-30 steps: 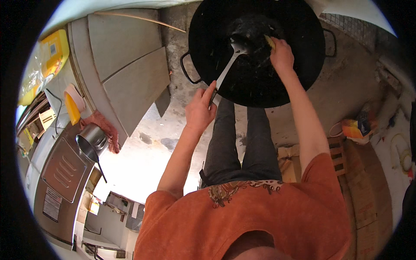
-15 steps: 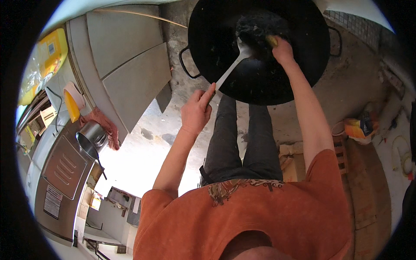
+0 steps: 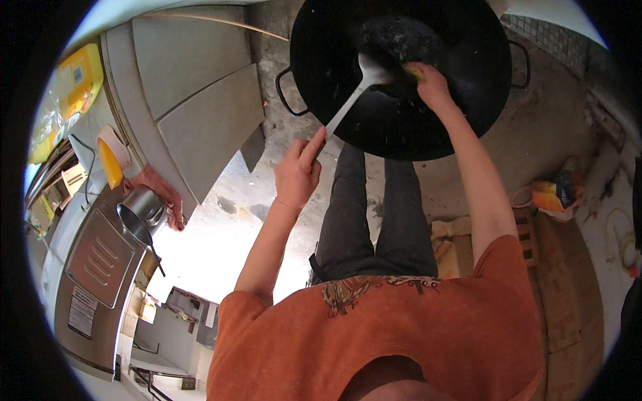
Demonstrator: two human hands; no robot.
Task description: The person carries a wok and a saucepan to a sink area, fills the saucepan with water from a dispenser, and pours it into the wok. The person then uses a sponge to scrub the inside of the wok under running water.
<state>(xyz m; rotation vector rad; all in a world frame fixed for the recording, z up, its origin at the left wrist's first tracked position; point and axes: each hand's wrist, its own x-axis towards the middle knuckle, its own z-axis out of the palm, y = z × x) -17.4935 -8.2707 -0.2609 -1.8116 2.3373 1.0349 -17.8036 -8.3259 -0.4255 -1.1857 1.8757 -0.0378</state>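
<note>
A big black wok [image 3: 401, 137] with a loop handle on each side lies in front of my legs. Dark, rippled liquid [image 3: 401, 37] lies in its bottom. My left hand [image 3: 297, 174] is closed round the handle of a metal wok spatula [image 3: 348, 109], index finger laid along it. The spatula's pale blade, a little blurred, is inside the wok. My right hand [image 3: 435, 88] reaches into the wok and grips a yellowish sponge [image 3: 414, 71], mostly covered by the fingers. The sponge is just right of the blade; whether they touch I cannot tell.
Left of the wok stands a grey panelled counter [image 3: 207, 127]. On the far left are a steel pot [image 3: 140, 210], a reddish cloth [image 3: 167, 194] and a yellow-capped container [image 3: 110, 160]. An orange bag [image 3: 554, 195] and flattened cardboard [image 3: 568, 287] lie at the right.
My left hand and the spatula have shifted slightly left. My right hand has moved a little left with the sponge, closer to the spatula's blade.
</note>
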